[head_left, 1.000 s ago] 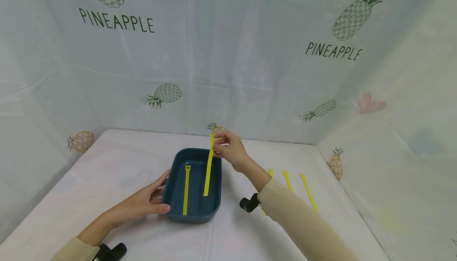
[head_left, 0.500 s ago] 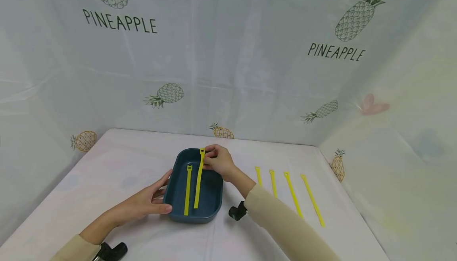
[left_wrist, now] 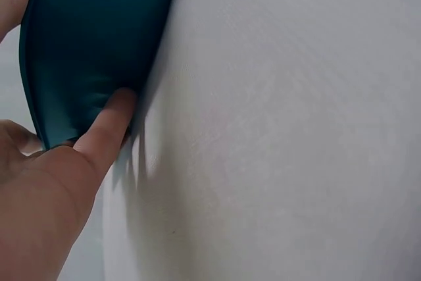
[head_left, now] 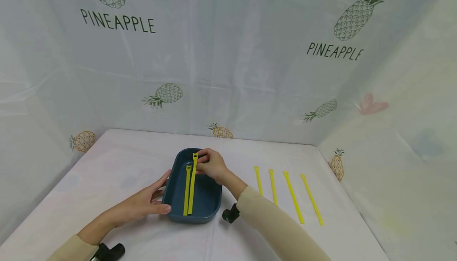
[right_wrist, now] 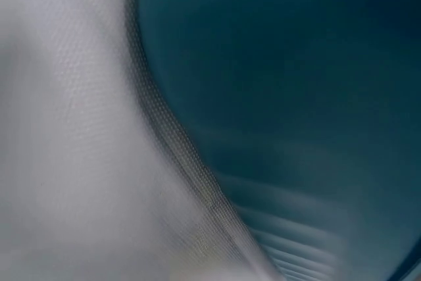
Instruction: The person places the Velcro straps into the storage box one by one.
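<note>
My right hand [head_left: 213, 166] pinches a yellow cable strap [head_left: 192, 187] near its slotted head, inside the dark blue rectangular dish [head_left: 207, 197]. A second yellow strap [head_left: 187, 193] lies in the dish just left of it, the two side by side and their lower ends close together. My left hand [head_left: 144, 202] rests against the dish's left wall with fairly straight, spread fingers, the thumb at the near left corner. In the left wrist view the thumb [left_wrist: 112, 123] presses the dish's outer wall [left_wrist: 92, 37]. Only the dish [right_wrist: 283, 77] and white cloth show in the right wrist view.
Several more yellow straps [head_left: 293, 197] lie roughly parallel on the white cloth-covered table [head_left: 143, 150], right of the dish and near my right sleeve. A pineapple-print curtain [head_left: 228, 54] hangs behind the table and along its sides.
My right hand has moved left and down with its strap, bringing it beside the strap lying in the dish. The left hand has stayed put. More of the straps on the right are uncovered.
</note>
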A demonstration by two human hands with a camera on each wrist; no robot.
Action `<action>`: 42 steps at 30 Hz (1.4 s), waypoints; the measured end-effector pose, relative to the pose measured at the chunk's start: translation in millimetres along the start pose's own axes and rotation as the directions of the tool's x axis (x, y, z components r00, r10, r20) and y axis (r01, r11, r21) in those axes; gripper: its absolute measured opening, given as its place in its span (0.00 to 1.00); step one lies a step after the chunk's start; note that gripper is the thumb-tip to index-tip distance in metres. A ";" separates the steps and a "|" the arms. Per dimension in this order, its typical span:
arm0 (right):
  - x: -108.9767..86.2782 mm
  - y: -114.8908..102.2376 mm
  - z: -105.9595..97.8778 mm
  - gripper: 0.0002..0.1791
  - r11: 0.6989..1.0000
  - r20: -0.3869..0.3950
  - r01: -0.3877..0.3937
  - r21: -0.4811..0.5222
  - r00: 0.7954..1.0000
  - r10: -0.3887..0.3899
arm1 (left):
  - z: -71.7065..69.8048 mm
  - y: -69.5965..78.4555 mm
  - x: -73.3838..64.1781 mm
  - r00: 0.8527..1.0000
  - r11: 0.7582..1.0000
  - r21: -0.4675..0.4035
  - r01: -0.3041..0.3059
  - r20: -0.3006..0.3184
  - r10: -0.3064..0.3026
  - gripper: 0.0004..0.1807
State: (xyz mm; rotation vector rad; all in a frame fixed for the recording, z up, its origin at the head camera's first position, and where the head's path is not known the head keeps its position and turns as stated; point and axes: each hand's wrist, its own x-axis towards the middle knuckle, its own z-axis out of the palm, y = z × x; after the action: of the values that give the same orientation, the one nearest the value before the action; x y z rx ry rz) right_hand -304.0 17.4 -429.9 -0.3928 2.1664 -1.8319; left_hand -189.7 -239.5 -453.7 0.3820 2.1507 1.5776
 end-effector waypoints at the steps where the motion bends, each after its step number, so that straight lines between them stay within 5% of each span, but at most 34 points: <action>1: 0.1 -0.7 0.3 0.21 1.000 0.002 0.001 0.001 1.000 -0.001 | -0.2 0.3 -0.2 1.000 1.000 0.001 -0.001 0.002 0.001 0.61; 22: 8.5 13.3 11.0 0.23 0.999 0.020 -0.041 -0.002 0.999 0.041 | 0.1 -0.1 -3.0 1.000 1.000 0.014 0.000 0.005 -0.001 0.60; 42: 8.4 18.4 17.7 0.19 0.983 -0.045 -0.055 -0.178 0.998 0.048 | -0.4 1.1 -2.7 1.000 1.000 0.019 -0.006 0.008 0.006 0.60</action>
State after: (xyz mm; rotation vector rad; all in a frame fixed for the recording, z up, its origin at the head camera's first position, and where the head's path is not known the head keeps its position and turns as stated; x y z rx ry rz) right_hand -305.5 1.1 -451.2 -0.3360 2.3545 -1.6374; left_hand -187.6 -240.7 -452.0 0.4008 2.1624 1.5572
